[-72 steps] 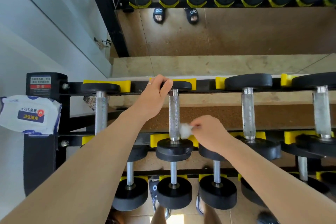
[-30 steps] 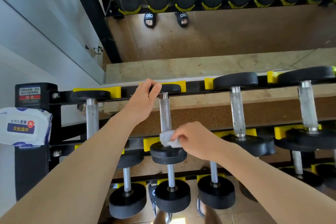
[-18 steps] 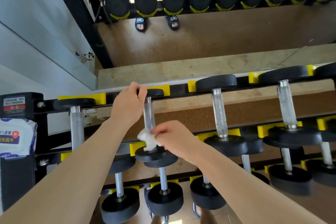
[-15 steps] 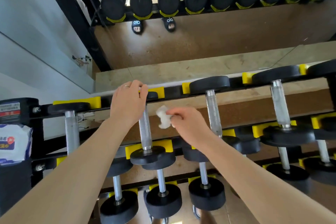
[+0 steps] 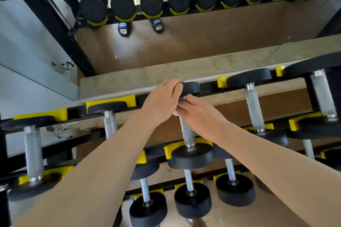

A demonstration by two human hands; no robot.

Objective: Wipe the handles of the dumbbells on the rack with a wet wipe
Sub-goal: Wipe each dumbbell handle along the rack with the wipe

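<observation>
Black dumbbells with knurled steel handles lie in yellow cradles on the black rack (image 5: 208, 91). My left hand (image 5: 162, 97) grips the far head (image 5: 191, 87) of the third dumbbell from the left. My right hand (image 5: 200, 113) is curled round the top of that dumbbell's handle (image 5: 187, 132), just under the far head. It holds the white wet wipe (image 5: 175, 114) against the steel, and only a small corner of the wipe shows. The two hands touch each other.
Neighbouring handles stand left (image 5: 110, 124) and right (image 5: 253, 109) of the one I hold. Lower tiers carry more dumbbells (image 5: 192, 202). A wall mirror (image 5: 203, 42) behind the rack reflects the rack and two sandalled feet.
Both hands left the second dumbbell and moved right to the third one. The right hand lifted the wipe off the lower handle and now clasps the top of the new handle.
</observation>
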